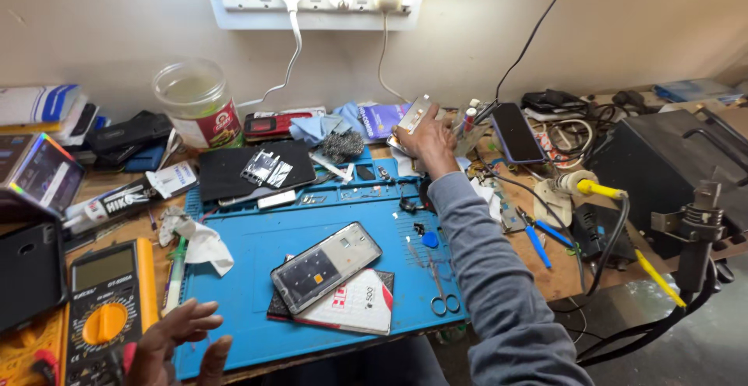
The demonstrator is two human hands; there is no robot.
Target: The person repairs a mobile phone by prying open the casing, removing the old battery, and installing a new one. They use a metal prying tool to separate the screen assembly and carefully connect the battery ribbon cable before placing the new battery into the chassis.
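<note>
Metal plate (pixel 414 116) pinched in right hand (pixel 426 143) at far edge of counter (pixel 561 277), fingers clamped on lower end; long axis tilts up and away from hand. Left hand (pixel 175 345) spread apart, holding nothing, hovering at near edge beside yellow multimeter (pixel 105 308). Between hands, on blue mat (pixel 257 238): one phone frame (pixel 326 266), nearer left hand. One pair of scissors (pixel 442 289) under right forearm.

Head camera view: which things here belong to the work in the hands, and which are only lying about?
In use:
right hand holding a small metal plate
left hand at the edge of the blue mat
opened phone on the mat

Lying about:
multimeter
scissors
plastic jar
soldering iron
</note>
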